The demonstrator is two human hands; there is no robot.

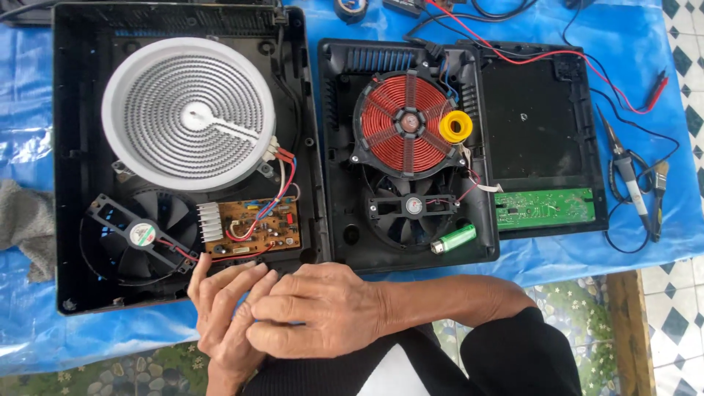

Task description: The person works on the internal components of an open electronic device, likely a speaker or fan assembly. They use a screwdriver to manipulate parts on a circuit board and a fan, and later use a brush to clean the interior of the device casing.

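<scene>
Makeshift home repair bench: blue plastic sheet (pixel 609 257) over table, two opened cooktop casings (pixel 73 147) centre frame, soldering iron (pixel 631 176) and probe leads (pixel 645 95) at right, tiled floor (pixel 686 44) far right.

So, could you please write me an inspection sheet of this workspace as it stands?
Surface: blue plastic sheet covering the table.
Job's things: left open cooker base with white coil heater, fan, brown circuit board; right open cooker base with copper coil, fan.
Clutter: green lighter, yellow tape roll, pliers, small brush, grey cloth.
Grippers: left hand and right hand resting together at the table's near edge, holding nothing.
Cables: red and black test leads.
Surroundings: tiled floor.
</scene>
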